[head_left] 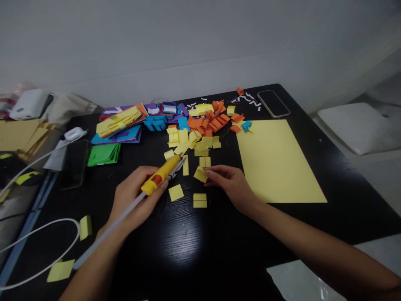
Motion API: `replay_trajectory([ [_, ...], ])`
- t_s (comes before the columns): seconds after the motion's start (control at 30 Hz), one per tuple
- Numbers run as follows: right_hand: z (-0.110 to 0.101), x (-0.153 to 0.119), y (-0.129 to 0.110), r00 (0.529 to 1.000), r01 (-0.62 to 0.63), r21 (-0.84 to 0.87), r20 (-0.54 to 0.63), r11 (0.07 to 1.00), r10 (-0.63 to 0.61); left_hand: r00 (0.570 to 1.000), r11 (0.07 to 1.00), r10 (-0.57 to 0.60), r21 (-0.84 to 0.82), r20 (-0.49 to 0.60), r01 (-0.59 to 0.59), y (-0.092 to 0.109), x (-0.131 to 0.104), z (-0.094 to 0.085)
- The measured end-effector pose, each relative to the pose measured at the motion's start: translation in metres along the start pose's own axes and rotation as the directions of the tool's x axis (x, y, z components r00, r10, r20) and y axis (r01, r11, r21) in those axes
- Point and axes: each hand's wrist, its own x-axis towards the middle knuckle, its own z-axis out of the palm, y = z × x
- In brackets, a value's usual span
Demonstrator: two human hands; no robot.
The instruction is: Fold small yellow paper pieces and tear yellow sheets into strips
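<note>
My left hand (pixel 134 198) is closed around a yellow hot glue gun (pixel 159 175) with a long translucent glue stick (pixel 109 230) trailing from its back over my forearm. A pointed metal tool (pixel 178 168) shows alongside the gun's nozzle; its kind is hard to make out. Between thumb and fingers, my right hand (pixel 230 184) pinches a small yellow paper piece (pixel 200 174) just above the black table. Near both hands lie a yellow paper square (pixel 176 192), a creased yellow piece (pixel 199 200) and a narrow folded strip (pixel 186 165).
A large yellow sheet (pixel 278 159) lies right, below a phone (pixel 273 103). Orange folded papers (pixel 208 123), yellow pieces (pixel 184 138) and colored paper stacks (pixel 120 121) sit toward the wall. Green papers (pixel 104 154), another phone (pixel 75 164) and a white cable (pixel 40 223) are left.
</note>
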Motion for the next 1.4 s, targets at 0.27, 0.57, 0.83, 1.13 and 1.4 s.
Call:
replay_trajectory([
  [0.27,0.001,0.001,-0.001,1.000,-0.022,0.061,0.003,0.998,0.021,0.944,0.938,0.295,-0.234,0.149,-0.256,0.015,-0.002,0.008],
  [0.57,0.000,-0.002,-0.004,1.000,0.028,-0.018,-0.006,0.999,-0.028,0.919,0.950,0.309,-0.129,0.243,-0.285,0.013,-0.004,0.015],
  [0.83,0.001,-0.002,-0.003,0.999,0.034,-0.019,-0.009,0.999,-0.035,0.936,0.963,0.267,-0.111,0.231,-0.247,0.014,-0.004,0.014],
  [1.13,0.000,-0.002,-0.003,0.999,0.040,-0.040,-0.013,0.998,-0.041,0.944,0.967,0.251,-0.106,0.215,-0.233,0.013,-0.002,0.013],
  [1.4,0.000,-0.002,-0.004,0.998,0.056,-0.057,-0.019,0.997,-0.058,0.967,0.982,0.186,-0.047,0.174,-0.181,0.010,0.001,0.006],
])
